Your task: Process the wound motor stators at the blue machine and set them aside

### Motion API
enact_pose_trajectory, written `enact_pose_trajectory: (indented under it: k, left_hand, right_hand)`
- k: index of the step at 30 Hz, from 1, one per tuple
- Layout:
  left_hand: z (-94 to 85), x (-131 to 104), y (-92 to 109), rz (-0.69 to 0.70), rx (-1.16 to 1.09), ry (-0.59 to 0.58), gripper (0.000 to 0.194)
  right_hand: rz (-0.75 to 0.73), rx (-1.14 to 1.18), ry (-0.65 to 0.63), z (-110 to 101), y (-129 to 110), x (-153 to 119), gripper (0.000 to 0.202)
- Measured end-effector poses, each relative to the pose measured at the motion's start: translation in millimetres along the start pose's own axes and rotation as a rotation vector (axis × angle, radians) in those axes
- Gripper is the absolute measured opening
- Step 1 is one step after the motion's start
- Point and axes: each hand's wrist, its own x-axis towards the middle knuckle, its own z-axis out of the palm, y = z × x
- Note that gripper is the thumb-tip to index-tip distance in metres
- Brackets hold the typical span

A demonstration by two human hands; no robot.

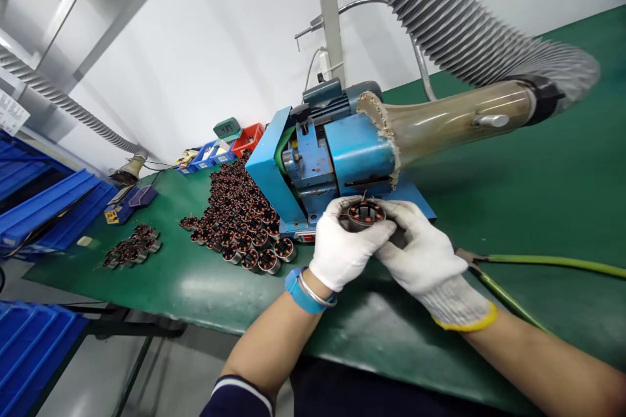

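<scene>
Fingers of left hand and right hand pinch one stator; digits on the green box are blurred.

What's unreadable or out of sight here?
All head view:
Underside of held part: behind left hand and right hand.
Inside of blue cover: the cover hides it.
Text on paper: small, blurred.
Far end of thick hose: cut by top edge.
Lower handle of pliers: tip behind right forearm.
</scene>
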Motion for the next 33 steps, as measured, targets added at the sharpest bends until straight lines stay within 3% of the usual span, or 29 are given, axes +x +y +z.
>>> enact_pose_trajectory:
  k: [8,19,29,33]
  left_hand:
    - [17.8,11,3,0.022,-0.013,0.118,0.039]
    - [31.7,13,12,0.06,0.071,0.236,0.032]
    - [37.6,12,13,0.054,0.093,0.262,0.035]
    - [28.5,-4,5,0.1,0.063,0.252,0.037]
  right_hand:
    - [0.068,0.103,-0.046,-5,-1,25,0.042]
    - [0.121,0.259,-0.117,-11,-8,33,0.045]
    - [0.087,0.23,-0.146,-17,-8,37,0.036]
    - [-0.04,0.092,-0.112,-19,-13,26,0.034]
